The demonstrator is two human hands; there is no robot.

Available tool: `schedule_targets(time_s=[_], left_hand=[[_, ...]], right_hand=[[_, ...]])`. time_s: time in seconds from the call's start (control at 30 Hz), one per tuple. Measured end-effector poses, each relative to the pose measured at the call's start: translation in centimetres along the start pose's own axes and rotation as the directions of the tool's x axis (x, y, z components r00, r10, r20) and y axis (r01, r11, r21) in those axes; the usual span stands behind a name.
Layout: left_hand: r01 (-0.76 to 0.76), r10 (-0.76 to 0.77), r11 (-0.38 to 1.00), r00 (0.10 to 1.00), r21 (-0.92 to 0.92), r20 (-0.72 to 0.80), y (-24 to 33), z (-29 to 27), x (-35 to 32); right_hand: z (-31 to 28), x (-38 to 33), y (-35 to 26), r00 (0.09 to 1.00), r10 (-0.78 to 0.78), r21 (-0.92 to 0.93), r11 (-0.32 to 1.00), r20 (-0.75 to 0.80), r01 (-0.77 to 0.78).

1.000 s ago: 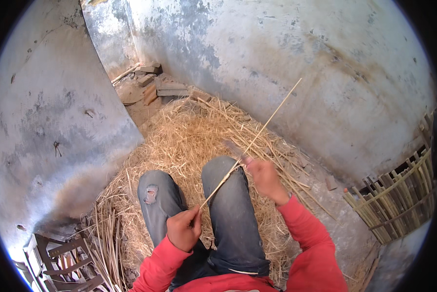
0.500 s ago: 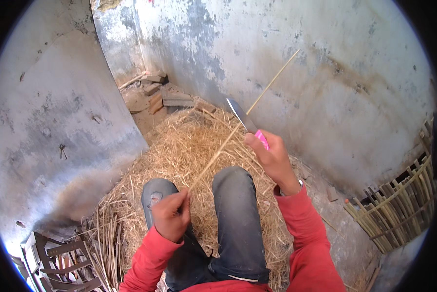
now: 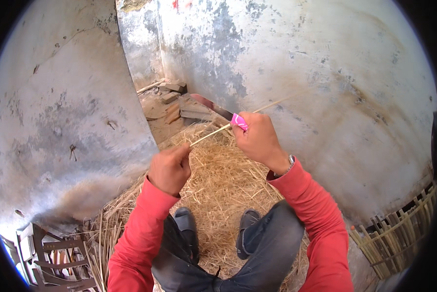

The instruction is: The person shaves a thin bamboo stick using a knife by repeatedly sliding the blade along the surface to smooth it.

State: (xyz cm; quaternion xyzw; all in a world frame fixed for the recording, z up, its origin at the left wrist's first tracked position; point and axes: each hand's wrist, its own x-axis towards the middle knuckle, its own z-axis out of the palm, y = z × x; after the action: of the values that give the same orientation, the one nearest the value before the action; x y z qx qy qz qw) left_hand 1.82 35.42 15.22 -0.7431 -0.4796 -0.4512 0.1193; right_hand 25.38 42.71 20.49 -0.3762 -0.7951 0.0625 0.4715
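A thin pale strip (image 3: 209, 136), seemingly bamboo, stretches between my two hands and slants up to the right past the right one, where its far end is blurred. My left hand (image 3: 169, 169) pinches its near end between thumb and fingers. My right hand (image 3: 260, 140) is closed round the pink handle of a knife (image 3: 213, 105). The blade points up and left, and the strip passes at the right thumb, close by the handle. Whether the right fingers also grip the strip is hidden.
Tan shavings (image 3: 218, 177) cover the floor around my shoes. Bricks (image 3: 172, 92) lie in the far corner. Peeling walls (image 3: 301, 58) stand ahead and at the left. A slatted bamboo frame (image 3: 398, 238) leans at the right. Long strips and a wooden chair (image 3: 57, 258) are at the lower left.
Both hands have risen, and the right one has moved left, nearer the left. The knife blade now points more to the left. My knees have spread apart, showing my shoes.
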Motion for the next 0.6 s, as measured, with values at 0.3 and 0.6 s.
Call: schedule_targets(time_s=[0.3,0.6], left_hand=[[0.204,-0.217,0.976,0.945,0.076,0.245,-4.3,4.8,-1.6],[0.32,-0.3,0.947,0.889,-0.002,0.345,-3.7,8.3,-1.8]], right_hand=[[5.0,-3.6,5.6,0.968,0.107,-0.051,0.994,0.229,-0.098],[7.6,-2.5,9.0,0.98,0.16,0.041,0.985,0.118,-0.165]])
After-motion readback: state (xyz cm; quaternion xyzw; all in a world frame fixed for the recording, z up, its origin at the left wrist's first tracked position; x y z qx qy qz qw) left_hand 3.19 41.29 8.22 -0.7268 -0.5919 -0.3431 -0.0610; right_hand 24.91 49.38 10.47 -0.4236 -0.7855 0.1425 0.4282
